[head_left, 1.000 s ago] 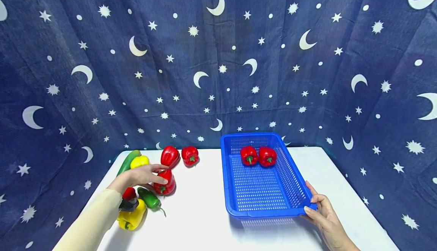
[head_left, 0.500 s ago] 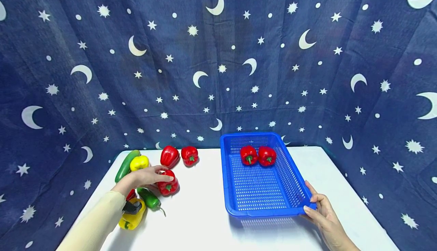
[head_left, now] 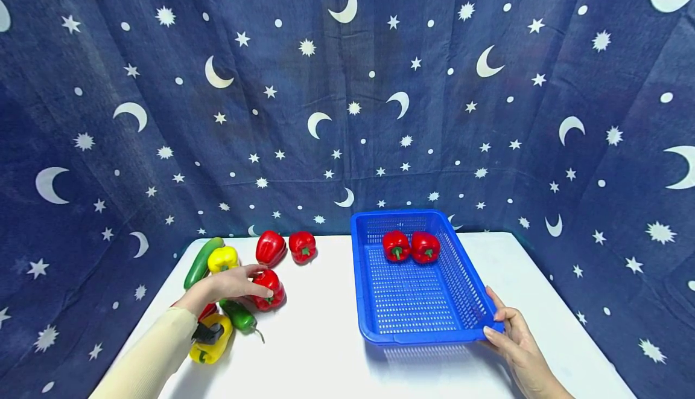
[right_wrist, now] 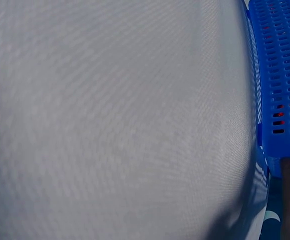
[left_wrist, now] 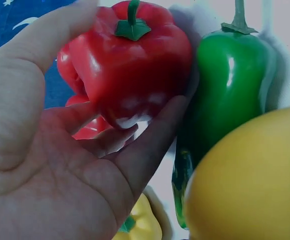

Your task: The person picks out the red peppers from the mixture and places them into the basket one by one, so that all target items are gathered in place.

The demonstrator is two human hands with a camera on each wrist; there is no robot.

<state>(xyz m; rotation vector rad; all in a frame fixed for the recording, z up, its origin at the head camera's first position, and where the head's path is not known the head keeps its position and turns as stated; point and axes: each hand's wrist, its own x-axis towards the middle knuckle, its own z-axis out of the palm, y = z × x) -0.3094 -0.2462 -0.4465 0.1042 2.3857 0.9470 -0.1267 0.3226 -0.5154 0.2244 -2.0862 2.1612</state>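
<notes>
My left hand (head_left: 228, 282) holds a red bell pepper (head_left: 277, 289) on the left part of the table, thumb on one side and fingers on the other. In the left wrist view the fingers curve round that pepper (left_wrist: 140, 70), green stem upward. A long green pepper (left_wrist: 232, 75) lies close beside it, with a large yellow rounded thing (left_wrist: 254, 175) in the foreground. My right hand (head_left: 516, 341) grips the near right corner of a blue plastic basket (head_left: 418, 338), thumb on the rim. Two red bell peppers (head_left: 396, 246) sit at the basket's far end.
Two more red bell peppers (head_left: 270, 248) lie behind my left hand. A cucumber-like green vegetable (head_left: 201, 263) and a yellow bell pepper (head_left: 222, 259) are at the back left. Another yellow bell pepper (head_left: 217, 351) lies beneath the left wrist. A starry blue curtain (head_left: 347, 115) surrounds the white table.
The left hand has moved a little to the right, and the red bell pepper in it has shifted slightly right too. The right hand and the basket have stayed in place.
</notes>
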